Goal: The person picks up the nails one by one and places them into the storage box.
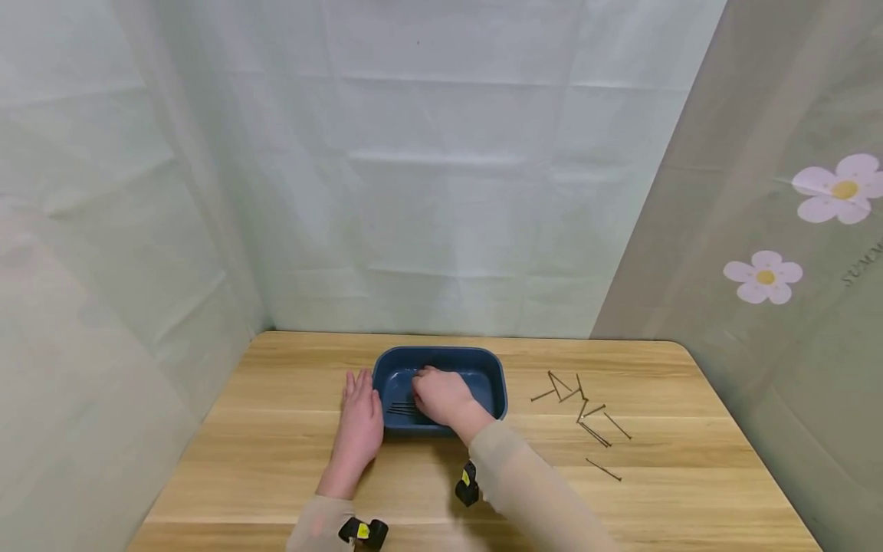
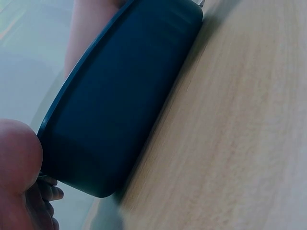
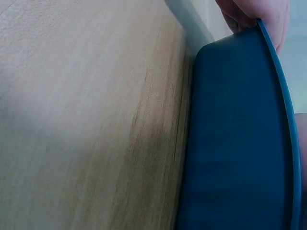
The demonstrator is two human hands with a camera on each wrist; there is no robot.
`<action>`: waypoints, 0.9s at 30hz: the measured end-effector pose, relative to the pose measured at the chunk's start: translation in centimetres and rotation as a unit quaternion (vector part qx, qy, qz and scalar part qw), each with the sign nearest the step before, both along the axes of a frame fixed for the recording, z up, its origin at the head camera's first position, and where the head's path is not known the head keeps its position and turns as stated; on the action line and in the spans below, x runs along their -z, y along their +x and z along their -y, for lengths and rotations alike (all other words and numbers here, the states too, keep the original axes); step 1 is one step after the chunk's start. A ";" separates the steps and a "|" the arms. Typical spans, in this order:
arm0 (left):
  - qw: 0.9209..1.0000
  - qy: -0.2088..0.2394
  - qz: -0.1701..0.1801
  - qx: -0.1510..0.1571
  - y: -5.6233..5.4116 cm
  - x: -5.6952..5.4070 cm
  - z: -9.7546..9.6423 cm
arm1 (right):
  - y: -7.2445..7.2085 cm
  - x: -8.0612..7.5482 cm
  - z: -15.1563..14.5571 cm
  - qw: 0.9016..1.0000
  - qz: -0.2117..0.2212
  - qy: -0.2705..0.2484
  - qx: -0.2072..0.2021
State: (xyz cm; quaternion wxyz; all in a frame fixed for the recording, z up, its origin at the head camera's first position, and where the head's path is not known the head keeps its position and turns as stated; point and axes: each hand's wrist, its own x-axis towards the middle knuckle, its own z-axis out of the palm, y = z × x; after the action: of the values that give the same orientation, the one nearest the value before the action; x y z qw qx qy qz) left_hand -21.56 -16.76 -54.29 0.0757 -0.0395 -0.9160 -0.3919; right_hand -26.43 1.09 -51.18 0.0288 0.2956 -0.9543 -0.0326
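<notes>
Down in the lower middle of the head view, a dark blue rectangular tray [image 1: 486, 386] sits on a wood-grain table [image 1: 276, 445]. Several long dark nails [image 1: 402, 409] lie side by side in its lower left part, pointing across the frame. The right hand [image 1: 441, 395] reaches over the front rim into the tray, just beside those nails, its fingers bent downward; their tips are hidden, so I cannot tell whether they pinch a nail. The left hand [image 1: 362, 418] rests against the tray's left end, fingers extended toward the top of the frame, grasping nothing; the left wrist view shows its thumb touching the rim. Right of the tray, well apart from it, loose nails [image 1: 595, 434] lie scattered at various angles, some crossing, with one apart from the others toward the bottom. A pale curtain [image 1: 441, 192] fills the upper middle.
</notes>
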 end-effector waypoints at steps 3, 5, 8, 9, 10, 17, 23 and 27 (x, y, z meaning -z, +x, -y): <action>1.000 -0.002 0.004 -0.001 0.1 0.0 -0.1 | 0.0 0.0 -0.1 1.000 0.003 -0.002 0.001; 1.000 -0.003 0.006 -0.003 0.1 -0.1 -0.1 | 0.0 -0.1 -0.2 1.000 0.004 -0.006 0.004; 1.000 -0.003 0.006 -0.003 0.2 -0.1 -0.1 | 0.0 -0.1 -0.4 1.000 0.003 -0.013 0.011; 1.000 -0.004 0.006 -0.003 0.1 -0.2 -0.1 | 0.0 -0.1 -0.5 1.000 0.002 -0.016 0.015; 1.000 -0.004 0.006 -0.004 0.1 -0.2 -0.1 | 0.1 -0.2 -0.6 1.000 0.002 -0.020 0.019; 1.000 -0.005 0.004 -0.004 0.2 -0.1 0.0 | 0.1 -0.2 -0.9 0.998 -0.002 -0.047 0.042; 1.000 -0.001 0.002 -0.005 0.2 0.0 -0.1 | 0.4 -0.3 -1.1 0.997 0.010 -0.058 0.050; 1.000 -0.001 0.009 -0.002 0.2 -0.2 -0.1 | 0.5 -0.5 -1.3 0.994 0.030 -0.083 0.063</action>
State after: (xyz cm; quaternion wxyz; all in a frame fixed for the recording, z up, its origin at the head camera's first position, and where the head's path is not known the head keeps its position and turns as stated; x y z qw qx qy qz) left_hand -21.37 -16.69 -54.11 0.0681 -0.0337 -0.9171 -0.3913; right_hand -25.95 2.43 -50.63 0.0222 0.2328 -0.9708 0.0539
